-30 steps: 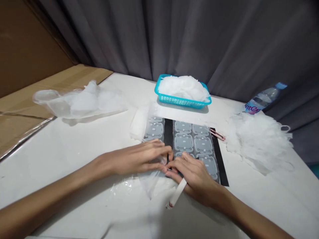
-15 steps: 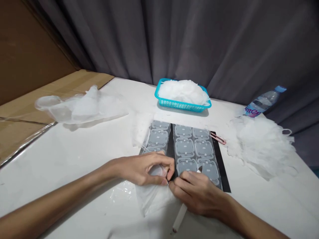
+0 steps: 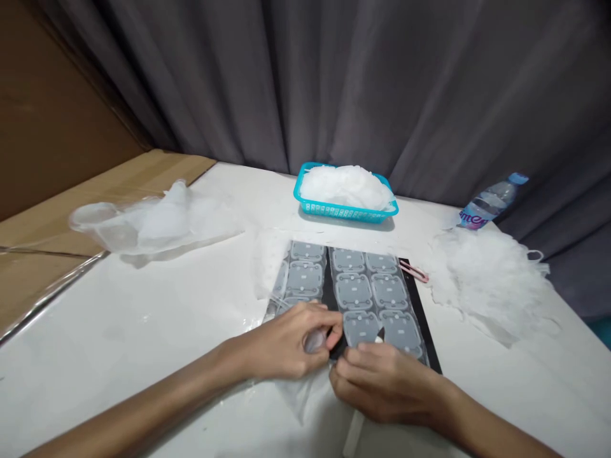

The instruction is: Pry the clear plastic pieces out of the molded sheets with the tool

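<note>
Over a black sheet point(image 3: 433, 356) bearing rows of grey, clear-edged rounded-square pieces point(image 3: 353, 291), both of my hands meet at a thin translucent film point(image 3: 298, 391). My left hand point(image 3: 291, 340) pinches the film between thumb and curled fingers. Close beside it, my right hand point(image 3: 382, 381) has its fingertips pressed together near the film; what they pinch is too small to tell. A white-handled tool point(image 3: 353, 436) with a dark pointed tip passes through my right hand, its tip resting over the grey pieces and its handle towards the front.
A blue basket point(image 3: 351, 215) of white fluffy material stands at the back. Left lies a clear bag point(image 3: 162, 222) with white stuff. Right are a white translucent heap point(image 3: 487, 286), pink tweezers point(image 3: 414, 271) and a tilted bottle point(image 3: 491, 202). Cardboard point(image 3: 138, 181) borders the left.
The view has shifted slightly, so the table items sit lower in it. My hands remain together, a little further right over the sheet.
</note>
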Action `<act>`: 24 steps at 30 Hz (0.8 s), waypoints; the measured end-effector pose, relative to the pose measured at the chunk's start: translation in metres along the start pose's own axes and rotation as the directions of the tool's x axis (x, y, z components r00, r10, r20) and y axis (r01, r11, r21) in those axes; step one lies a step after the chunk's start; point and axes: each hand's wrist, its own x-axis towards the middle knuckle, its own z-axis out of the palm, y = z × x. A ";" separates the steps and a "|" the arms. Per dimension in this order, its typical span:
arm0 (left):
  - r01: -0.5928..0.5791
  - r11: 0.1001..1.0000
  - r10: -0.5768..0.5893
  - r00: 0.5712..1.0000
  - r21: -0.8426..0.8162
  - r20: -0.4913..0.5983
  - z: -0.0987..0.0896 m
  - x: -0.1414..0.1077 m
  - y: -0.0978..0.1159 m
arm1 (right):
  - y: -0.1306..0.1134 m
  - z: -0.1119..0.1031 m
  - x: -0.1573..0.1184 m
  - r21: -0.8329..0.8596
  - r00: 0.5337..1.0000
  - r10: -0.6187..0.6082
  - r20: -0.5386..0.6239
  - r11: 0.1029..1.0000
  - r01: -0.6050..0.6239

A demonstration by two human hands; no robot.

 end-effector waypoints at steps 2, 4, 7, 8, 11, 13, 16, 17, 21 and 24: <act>0.021 1.000 -0.021 0.999 -0.010 0.033 -0.007 -0.001 -0.002 | -0.002 -0.002 -0.001 0.064 1.000 0.018 -0.018 0.998 -0.017; 0.043 0.995 -0.033 0.993 -0.095 0.110 -0.017 -0.002 -0.004 | 0.000 -0.007 -0.001 0.167 0.992 0.123 -0.039 0.979 -0.115; 0.058 0.985 -0.031 0.985 -0.161 0.168 -0.029 -0.003 -0.007 | 0.009 -0.012 0.000 0.303 0.945 0.327 -0.030 0.904 -0.303; 0.048 0.987 -0.022 0.985 -0.151 0.172 -0.031 -0.003 -0.007 | 0.012 -0.014 0.000 0.324 0.931 0.363 -0.029 0.885 -0.335; 0.008 0.994 0.010 0.985 -0.107 0.173 -0.029 -0.003 -0.004 | 0.016 -0.016 0.000 0.370 0.912 0.409 0.030 0.843 -0.390; 0.001 0.997 0.012 0.987 -0.081 0.160 -0.025 -0.004 -0.001 | 0.016 -0.016 0.000 0.399 0.918 0.387 0.087 0.831 -0.388; -0.033 0.999 0.037 0.988 -0.028 0.150 -0.022 -0.006 0.002 | 0.013 -0.016 0.002 0.423 0.924 0.369 0.103 0.824 -0.377; -0.047 0.999 0.048 0.987 -0.011 0.151 -0.022 -0.007 0.003 | 0.011 -0.015 0.003 0.432 0.919 0.384 0.092 0.816 -0.385; -0.086 0.996 0.080 0.981 0.025 0.179 -0.024 -0.008 0.003 | 0.008 -0.009 0.005 0.455 0.918 0.391 0.062 0.808 -0.375; -0.128 0.992 0.121 0.963 0.012 0.242 -0.024 -0.007 0.004 | 0.007 -0.002 0.004 0.375 0.935 0.347 0.073 0.859 -0.348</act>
